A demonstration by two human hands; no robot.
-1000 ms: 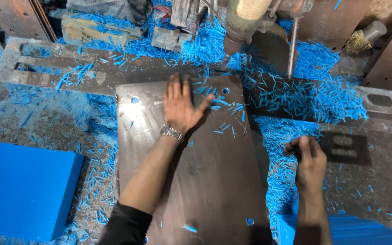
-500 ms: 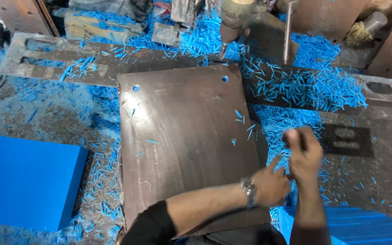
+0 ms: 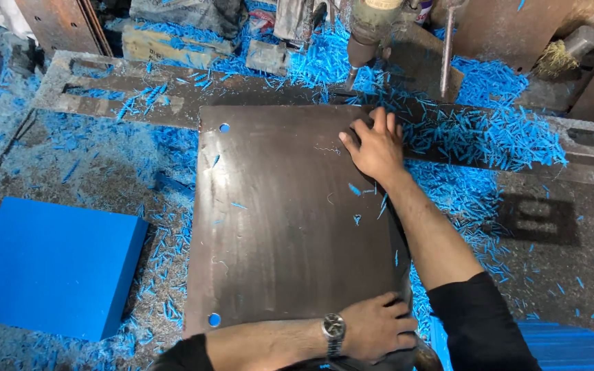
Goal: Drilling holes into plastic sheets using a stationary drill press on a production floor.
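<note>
A dark steel plate [image 3: 283, 220] with round holes in its corners lies flat on the workbench. My right hand [image 3: 374, 145] rests on the plate's far right corner, fingers curled over the edge there. My left hand [image 3: 378, 326], with a wristwatch on the wrist, grips the plate's near right corner. A few blue plastic chips lie on the plate. Just beyond the far edge, a drill spindle [image 3: 366, 34] hangs over the bench.
Blue plastic shavings [image 3: 489, 134] cover the bench around the plate. A solid blue block [image 3: 49, 264] sits at the left. A metal rod [image 3: 446, 51] stands at the back right. Another blue slab [image 3: 572, 347] shows at the bottom right.
My left hand swept chips off the plate, then drew back to its near right corner. My right hand moved from the bench's right side up to the plate's far right corner.
</note>
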